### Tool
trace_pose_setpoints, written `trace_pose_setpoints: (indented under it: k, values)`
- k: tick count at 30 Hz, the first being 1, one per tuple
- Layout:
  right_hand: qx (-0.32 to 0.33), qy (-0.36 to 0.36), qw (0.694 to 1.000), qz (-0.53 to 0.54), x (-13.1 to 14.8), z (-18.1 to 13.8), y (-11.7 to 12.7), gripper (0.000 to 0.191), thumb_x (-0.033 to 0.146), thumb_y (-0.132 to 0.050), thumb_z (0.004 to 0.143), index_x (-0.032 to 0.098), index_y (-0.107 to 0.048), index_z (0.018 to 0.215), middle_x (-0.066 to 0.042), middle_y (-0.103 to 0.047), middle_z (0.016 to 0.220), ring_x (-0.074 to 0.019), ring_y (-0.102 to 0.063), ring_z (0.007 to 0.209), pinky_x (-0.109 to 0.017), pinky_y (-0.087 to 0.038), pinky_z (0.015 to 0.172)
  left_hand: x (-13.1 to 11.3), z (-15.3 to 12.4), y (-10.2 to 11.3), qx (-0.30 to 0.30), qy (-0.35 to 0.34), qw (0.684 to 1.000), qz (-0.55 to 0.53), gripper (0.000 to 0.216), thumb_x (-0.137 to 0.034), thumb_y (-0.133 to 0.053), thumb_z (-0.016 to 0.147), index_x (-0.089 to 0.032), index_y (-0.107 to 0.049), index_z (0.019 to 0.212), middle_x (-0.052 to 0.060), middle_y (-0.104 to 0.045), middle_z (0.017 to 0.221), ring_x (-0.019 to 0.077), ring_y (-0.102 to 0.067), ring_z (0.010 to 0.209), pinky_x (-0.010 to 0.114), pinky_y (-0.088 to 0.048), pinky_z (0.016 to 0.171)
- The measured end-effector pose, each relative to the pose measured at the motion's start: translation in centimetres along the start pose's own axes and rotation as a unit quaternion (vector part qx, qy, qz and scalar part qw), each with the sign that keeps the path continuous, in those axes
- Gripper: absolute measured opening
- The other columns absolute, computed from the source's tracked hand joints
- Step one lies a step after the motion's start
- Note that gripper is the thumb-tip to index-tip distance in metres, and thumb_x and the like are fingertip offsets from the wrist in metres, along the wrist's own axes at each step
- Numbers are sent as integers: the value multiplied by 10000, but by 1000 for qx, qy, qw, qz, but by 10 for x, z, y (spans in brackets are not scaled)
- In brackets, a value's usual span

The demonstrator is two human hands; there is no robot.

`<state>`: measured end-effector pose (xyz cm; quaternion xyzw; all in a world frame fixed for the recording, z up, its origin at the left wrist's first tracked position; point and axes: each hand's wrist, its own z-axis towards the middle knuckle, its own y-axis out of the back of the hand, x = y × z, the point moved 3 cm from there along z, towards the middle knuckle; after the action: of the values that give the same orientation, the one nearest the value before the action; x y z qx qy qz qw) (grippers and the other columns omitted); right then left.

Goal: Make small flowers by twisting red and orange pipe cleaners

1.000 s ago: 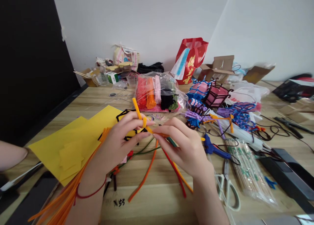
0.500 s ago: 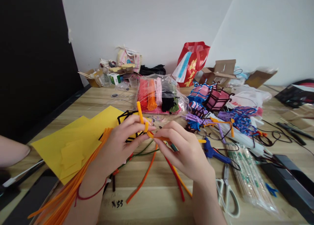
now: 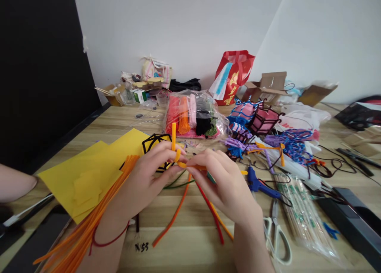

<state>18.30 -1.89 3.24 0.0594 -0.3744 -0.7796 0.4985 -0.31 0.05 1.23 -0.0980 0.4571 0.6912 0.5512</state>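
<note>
Over the middle of the table, my left hand (image 3: 153, 169) and my right hand (image 3: 217, 177) pinch one orange-yellow pipe cleaner (image 3: 174, 137) between thumbs and fingertips. One end of it stands up above my left fingers, with a curled loop just below. Its other end pokes out past my right hand. Behind my left hand sits a black-framed yellow lantern shape (image 3: 156, 142), partly covered by the fingers. Loose red (image 3: 212, 213) and orange pipe cleaners (image 3: 174, 217) lie below my hands. A bundle of orange pipe cleaners (image 3: 98, 209) runs beside my left forearm.
Yellow sheets (image 3: 59, 173) lie at left, near another person's arm (image 3: 16, 184). To the right are a blue glue gun (image 3: 262, 185), scissors (image 3: 278, 237) and bagged wooden sticks (image 3: 306, 213). Farther back are bagged pipe cleaners (image 3: 192, 114), pink lanterns (image 3: 264, 120) and a red bag (image 3: 233, 78).
The upright end of the pipe cleaner has swung slightly right and now stands nearly vertical. Both hands keep their pinch in almost the same place.
</note>
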Motion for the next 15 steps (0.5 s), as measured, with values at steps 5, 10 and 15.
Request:
trace_pose_setpoints:
  k: [5,10,15]
  values:
    - [-46,30,998,27,-1,0,4,105,145,-541,1075,213,-616,1103,-78,-762,987,-193,-727,916,-323,-559,795,-9,0,3,0,-18,1000,-9,64,-262,-653,1024,-236,-707,1003,77,-679,1290,206,-663,1199,335,-529,1072]
    - [-72,18,995,60,-3,-3,10,146,112,-597,1027,230,-641,1100,-73,-751,986,-196,-726,894,-328,-593,779,-16,-1,5,0,22,995,-102,229,-371,-603,1054,-291,-786,1167,96,-672,1367,268,-650,1284,429,-554,1112]
    - [-50,20,994,92,0,-5,7,148,102,-622,1005,219,-648,1092,-62,-753,957,-184,-734,886,-317,-617,783,-16,-6,6,-51,86,980,-171,273,-352,-571,1072,-315,-841,1063,58,-717,1327,267,-657,1285,451,-540,1149]
